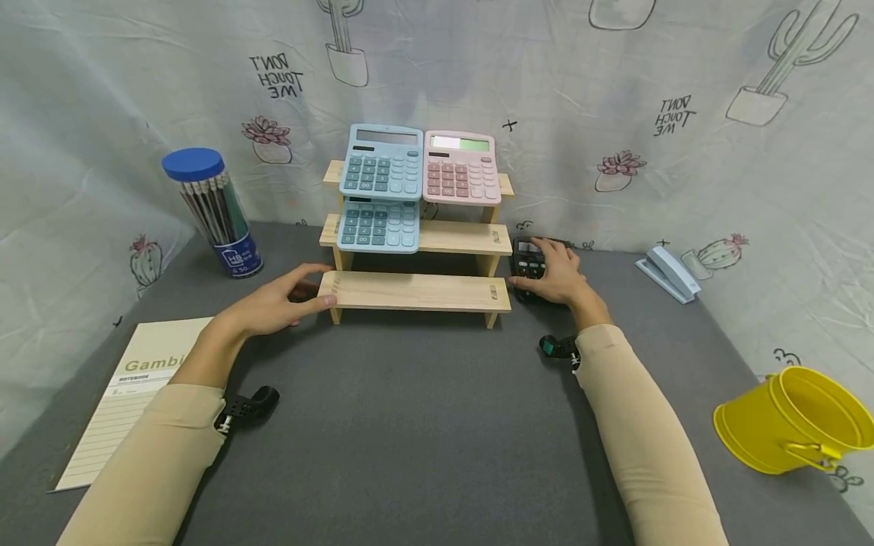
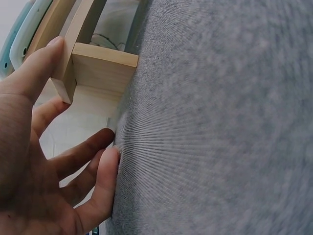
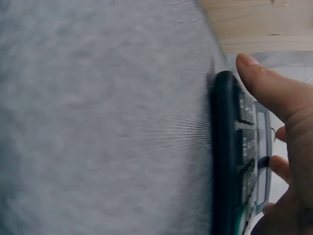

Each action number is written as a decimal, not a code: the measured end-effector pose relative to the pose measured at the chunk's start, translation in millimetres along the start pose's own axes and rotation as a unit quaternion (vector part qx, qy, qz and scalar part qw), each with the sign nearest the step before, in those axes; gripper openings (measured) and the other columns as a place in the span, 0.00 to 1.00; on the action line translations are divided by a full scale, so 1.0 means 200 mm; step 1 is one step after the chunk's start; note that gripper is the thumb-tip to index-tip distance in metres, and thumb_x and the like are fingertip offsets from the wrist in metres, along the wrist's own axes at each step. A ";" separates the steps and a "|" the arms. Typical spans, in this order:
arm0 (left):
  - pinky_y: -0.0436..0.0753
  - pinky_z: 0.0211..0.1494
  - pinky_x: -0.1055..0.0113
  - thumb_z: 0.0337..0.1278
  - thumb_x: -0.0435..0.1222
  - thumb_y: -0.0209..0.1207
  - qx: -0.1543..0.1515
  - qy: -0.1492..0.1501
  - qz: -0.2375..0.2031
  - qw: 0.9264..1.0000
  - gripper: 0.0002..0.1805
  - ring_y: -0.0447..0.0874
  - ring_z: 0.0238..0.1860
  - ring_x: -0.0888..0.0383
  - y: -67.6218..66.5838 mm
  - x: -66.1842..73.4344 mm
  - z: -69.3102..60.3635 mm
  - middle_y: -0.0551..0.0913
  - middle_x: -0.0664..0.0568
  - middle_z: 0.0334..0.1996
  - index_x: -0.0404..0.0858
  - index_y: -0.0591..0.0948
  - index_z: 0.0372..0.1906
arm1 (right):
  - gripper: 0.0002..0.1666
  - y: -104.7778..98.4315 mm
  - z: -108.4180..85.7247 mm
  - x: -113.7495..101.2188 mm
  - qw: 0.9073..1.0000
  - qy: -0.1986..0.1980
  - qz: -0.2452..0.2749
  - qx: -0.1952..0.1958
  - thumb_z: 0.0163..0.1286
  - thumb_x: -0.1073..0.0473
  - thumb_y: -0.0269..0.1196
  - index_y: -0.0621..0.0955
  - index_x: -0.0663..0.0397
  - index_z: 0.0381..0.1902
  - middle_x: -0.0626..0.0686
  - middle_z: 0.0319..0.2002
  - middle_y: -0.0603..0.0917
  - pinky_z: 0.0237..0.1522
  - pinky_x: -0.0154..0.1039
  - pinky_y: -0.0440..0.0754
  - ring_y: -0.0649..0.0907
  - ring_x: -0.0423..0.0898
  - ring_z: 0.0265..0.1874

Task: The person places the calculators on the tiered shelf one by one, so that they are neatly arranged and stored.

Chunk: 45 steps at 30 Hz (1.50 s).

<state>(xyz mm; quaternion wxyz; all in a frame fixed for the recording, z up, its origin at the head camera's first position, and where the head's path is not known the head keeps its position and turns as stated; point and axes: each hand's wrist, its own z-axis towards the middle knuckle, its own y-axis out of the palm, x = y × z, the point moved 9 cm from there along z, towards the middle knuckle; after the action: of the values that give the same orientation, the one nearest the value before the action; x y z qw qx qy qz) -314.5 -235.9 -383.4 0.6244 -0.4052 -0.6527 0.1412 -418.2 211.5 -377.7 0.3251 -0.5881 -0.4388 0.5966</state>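
A stepped wooden shelf (image 1: pixel 416 291) stands mid-table. My left hand (image 1: pixel 280 299) pinches the left end of its lowest step between thumb and index finger; the other fingers spread near the tabletop. A blue calculator (image 1: pixel 381 163) and a pink calculator (image 1: pixel 461 167) lean side by side on the top step. Another blue calculator (image 1: pixel 378 226) leans on the middle step, its upper part hidden. Right of the shelf, a black calculator (image 3: pixel 226 147) lies on the table. Over it rests my right hand (image 1: pixel 556 273), fingers by the display and thumb near its left edge, close to the shelf.
A blue-lidded tub of pencils (image 1: pixel 235 254) stands at the back left, with a notebook (image 1: pixel 130 406) in front, partly under the left arm. On the right are a light-blue stapler (image 1: pixel 669 273) and a tilted yellow bucket (image 1: pixel 758 425). Printed cloth (image 1: pixel 437 68) hangs behind the table.
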 end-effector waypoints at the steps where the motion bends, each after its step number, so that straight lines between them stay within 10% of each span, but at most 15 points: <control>1: 0.83 0.44 0.56 0.71 0.61 0.56 0.001 -0.001 0.000 1.000 0.42 0.76 0.61 0.36 0.00 0.00 0.00 0.67 0.29 0.72 0.52 0.55 0.80 | 0.59 0.01 0.00 0.00 1.000 0.000 0.001 -0.003 0.66 0.32 0.67 0.51 0.42 0.84 0.61 0.82 0.44 0.64 0.84 0.50 0.41 0.73 0.78; 45: 0.83 0.45 0.57 0.70 0.63 0.56 0.008 -0.008 -0.009 1.000 0.43 0.73 0.64 0.36 0.01 -0.02 0.00 0.66 0.31 0.72 0.54 0.55 0.81 | 0.58 -0.14 -0.20 0.01 0.997 -0.061 0.041 0.035 0.66 0.47 0.70 0.51 0.44 0.84 0.59 0.83 0.36 0.59 0.85 0.45 0.38 0.75 0.75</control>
<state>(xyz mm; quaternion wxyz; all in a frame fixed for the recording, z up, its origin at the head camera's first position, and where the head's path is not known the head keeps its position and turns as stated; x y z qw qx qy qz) -314.6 -238.3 -387.4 0.6237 -0.3929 -0.6601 0.1441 -382.1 231.1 -350.4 0.2933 -0.5564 -0.4120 0.6593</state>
